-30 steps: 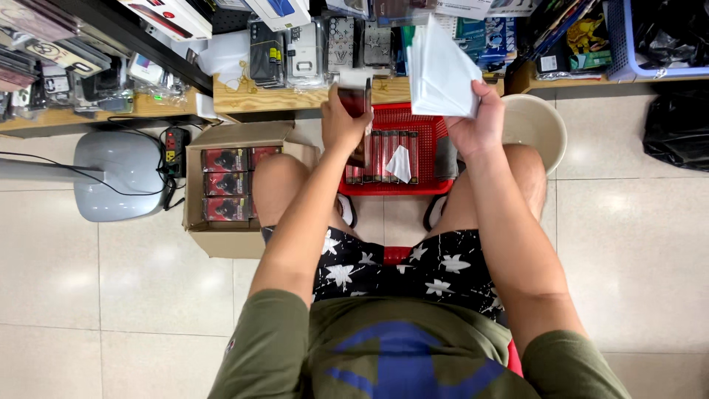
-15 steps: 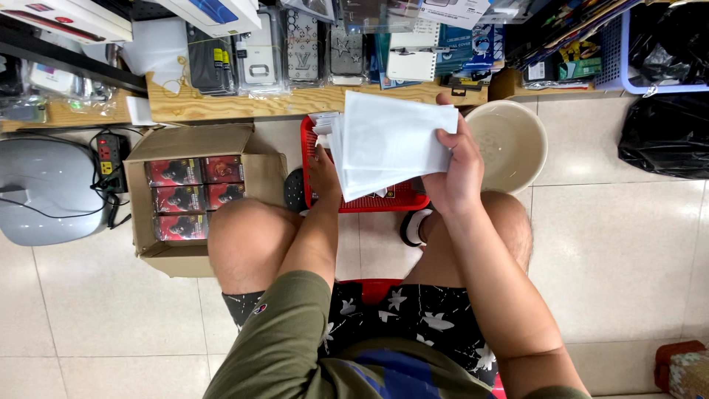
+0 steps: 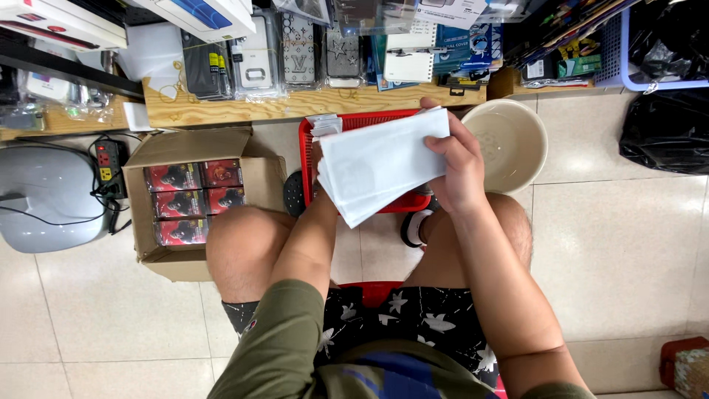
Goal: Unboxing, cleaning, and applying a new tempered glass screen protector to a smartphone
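Above the red basket (image 3: pixel 314 133), the right hand (image 3: pixel 459 171) has its fingers clamped on a white pouch (image 3: pixel 377 164), with the left hand hidden behind it, grip unclear.

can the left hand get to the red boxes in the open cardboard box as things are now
Probably yes. The cardboard box stands open beside the left knee, red boxes uncovered. But the left hand is behind the white bag and would have to let go first.

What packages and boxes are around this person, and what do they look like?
White bag: flat, rectangular, held in the right hand over the red basket.
Small boxes: red and black, rows inside an open cardboard carton on the floor, at left.
Phone cases: in clear sleeves, lined on the wooden shelf.
Black bag: floor, far right.
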